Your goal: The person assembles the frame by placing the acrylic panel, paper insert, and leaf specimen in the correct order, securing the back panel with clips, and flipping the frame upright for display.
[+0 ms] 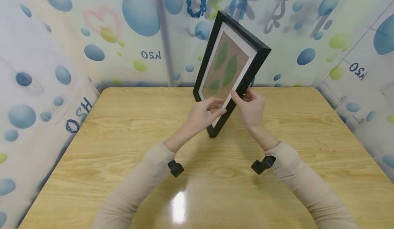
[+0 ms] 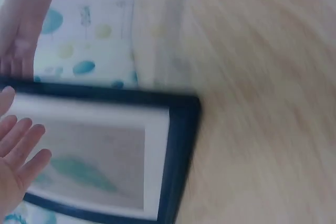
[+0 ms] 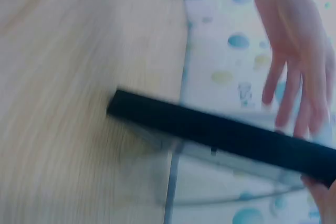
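Observation:
A picture frame (image 1: 207, 53) with a black border and white mat stands tilted over the table, one lower corner close to the wood. Behind its front is a brown print (image 1: 226, 64) with green leaves. My right hand (image 1: 252, 109) grips the near right side of the border, thumb on the front and fingers behind. Over the lower front is my left hand (image 1: 203, 114), fingers loosely extended at that same side. The left wrist view has these left fingers (image 2: 26, 145) spread before the print. In the right wrist view, the black side (image 3: 220, 129) appears edge-on.
The light wooden table (image 1: 138, 126) lies under both arms. A pale curtain (image 1: 117, 61) printed with blue and green dots and letters closes off the back and sides. Small black cameras (image 1: 176, 168) sit at both cuffs.

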`<state>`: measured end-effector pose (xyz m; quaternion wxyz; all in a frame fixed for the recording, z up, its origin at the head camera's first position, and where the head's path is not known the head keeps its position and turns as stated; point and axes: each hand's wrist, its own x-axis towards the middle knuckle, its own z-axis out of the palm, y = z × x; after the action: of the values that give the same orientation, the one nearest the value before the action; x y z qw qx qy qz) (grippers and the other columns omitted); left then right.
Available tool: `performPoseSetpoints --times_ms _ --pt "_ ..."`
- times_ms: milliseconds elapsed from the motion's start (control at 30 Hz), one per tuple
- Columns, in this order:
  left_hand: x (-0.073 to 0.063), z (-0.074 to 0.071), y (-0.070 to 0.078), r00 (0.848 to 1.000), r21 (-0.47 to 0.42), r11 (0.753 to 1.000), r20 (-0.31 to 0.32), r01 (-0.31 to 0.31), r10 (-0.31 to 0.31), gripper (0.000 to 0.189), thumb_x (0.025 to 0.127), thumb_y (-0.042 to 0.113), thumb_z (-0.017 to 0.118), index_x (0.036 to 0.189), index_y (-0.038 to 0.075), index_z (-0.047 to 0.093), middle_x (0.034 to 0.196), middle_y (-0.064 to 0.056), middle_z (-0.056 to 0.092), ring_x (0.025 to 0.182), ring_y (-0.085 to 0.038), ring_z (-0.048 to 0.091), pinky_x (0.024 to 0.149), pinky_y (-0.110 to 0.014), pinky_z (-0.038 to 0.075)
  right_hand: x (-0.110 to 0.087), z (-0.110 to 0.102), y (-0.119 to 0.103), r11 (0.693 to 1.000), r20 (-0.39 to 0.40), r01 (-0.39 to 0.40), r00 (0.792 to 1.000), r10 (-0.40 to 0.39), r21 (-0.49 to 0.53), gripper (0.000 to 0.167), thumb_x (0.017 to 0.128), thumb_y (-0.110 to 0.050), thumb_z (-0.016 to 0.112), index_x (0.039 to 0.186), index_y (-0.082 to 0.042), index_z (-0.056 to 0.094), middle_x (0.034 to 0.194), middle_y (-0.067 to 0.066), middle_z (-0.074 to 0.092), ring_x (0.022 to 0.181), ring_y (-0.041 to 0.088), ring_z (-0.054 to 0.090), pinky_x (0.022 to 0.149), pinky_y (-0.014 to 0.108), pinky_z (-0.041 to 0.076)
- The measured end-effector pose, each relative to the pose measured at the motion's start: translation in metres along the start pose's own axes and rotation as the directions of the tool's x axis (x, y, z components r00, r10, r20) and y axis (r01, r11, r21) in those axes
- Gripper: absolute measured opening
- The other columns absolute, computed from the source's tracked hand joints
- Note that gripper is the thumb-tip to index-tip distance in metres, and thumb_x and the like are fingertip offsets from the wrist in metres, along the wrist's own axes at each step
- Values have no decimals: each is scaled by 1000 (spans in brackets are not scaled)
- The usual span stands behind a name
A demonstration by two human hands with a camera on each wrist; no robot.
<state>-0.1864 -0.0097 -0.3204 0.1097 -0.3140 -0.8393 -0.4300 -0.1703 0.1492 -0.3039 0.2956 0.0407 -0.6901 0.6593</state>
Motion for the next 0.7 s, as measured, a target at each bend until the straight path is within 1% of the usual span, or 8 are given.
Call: performPoseSetpoints --times_ms 100,200,300,433,500,567,633,700 --pt "2 -16 -12 992 20 994 64 106 -107 45 87 33 61 124 9 53 126 -7 58 116 -20 54 99 -36 44 9 -14 4 1000 36 -20 999 20 -7 29 79 -8 68 99 12 62 76 -12 66 68 -3 63 63 11 51" --pt "7 -35 -31 970 23 975 99 221 -222 54 88 37 59 133 10 45 142 -9 40 133 -25 35 109 -42 31 19 -29 6 997 84 -21 996 27 -72 19 82 -10 65 93 5 61 71 -18 62 65 -6 58 60 8 47" --pt "14 -52 -52 949 -13 953 99 303 -300 57 89 34 57 136 8 39 150 -11 25 140 -28 19 114 -46 20 31 -41 7 993 131 1 991 15 -117 8 85 -11 63 86 -4 59 67 -20 60 60 -7 53 55 7 44" --pt "21 -72 -78 941 19 942 35 335 -336 61 88 28 60 138 3 35 151 -14 19 140 -32 15 114 -48 17 47 -53 11 998 219 -12 975 26 -66 2 86 -10 61 85 -9 60 69 -16 63 63 -4 55 58 10 49" --pt "24 -79 -87 942 61 940 -2 335 -336 63 88 26 61 138 2 33 151 -15 19 139 -33 16 114 -48 17 54 -59 13 998 275 -53 960 56 -16 2 88 -11 59 89 -10 60 74 -14 65 68 -3 59 62 12 52" --pt "28 -86 -94 942 83 938 -9 335 -336 66 87 26 62 140 2 30 151 -15 20 139 -33 18 114 -47 17 60 -63 15 993 321 -109 943 92 34 3 90 -12 56 92 -11 58 77 -12 66 72 -1 60 65 13 53" --pt "32 -90 -97 941 60 940 26 335 -336 68 88 26 60 142 3 25 151 -16 21 139 -32 19 114 -46 18 65 -66 16 985 361 -162 923 130 60 5 93 -14 52 96 -13 55 81 -11 65 76 -1 61 68 13 53" --pt "36 -94 -98 934 -5 940 111 342 -340 68 90 25 58 144 4 21 150 -16 24 138 -31 22 113 -46 21 70 -69 18 973 394 -214 904 165 84 8 94 -18 49 99 -12 52 83 -10 65 78 0 60 69 14 52"
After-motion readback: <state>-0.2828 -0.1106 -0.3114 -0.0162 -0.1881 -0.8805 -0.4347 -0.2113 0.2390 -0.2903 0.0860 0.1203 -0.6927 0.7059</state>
